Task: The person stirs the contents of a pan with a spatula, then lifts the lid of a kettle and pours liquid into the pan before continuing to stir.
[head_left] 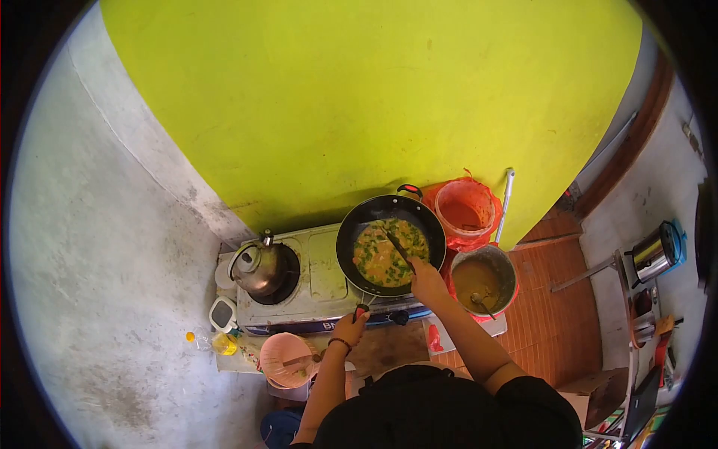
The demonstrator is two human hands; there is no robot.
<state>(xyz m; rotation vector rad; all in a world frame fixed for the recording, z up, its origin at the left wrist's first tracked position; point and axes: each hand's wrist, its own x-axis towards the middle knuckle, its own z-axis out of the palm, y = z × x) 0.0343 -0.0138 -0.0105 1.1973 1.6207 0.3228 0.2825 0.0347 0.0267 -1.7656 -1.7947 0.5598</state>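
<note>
A black wok (347, 258) sits on the right side of the gas stove (323, 258), holding a yellowish mix with green pieces (378, 258). My left hand (349, 328) is closed around the wok's red-and-black handle (360, 310) at the near side. In my right hand (427, 283) is a dark spatula (399, 249), its lower end dipped in the food. Beside that hand stands a pot (511, 278) of brown liquid with a ladle (482, 302) in it. Food hides the tip of the spatula.
A metal kettle (256, 271) stands on the left burner. Behind the pot is a red-stained bucket (465, 206) in red plastic. A pink basket (283, 352) and an oil bottle (224, 344) are at the left front. A shelf (632, 314) with utensils stands right.
</note>
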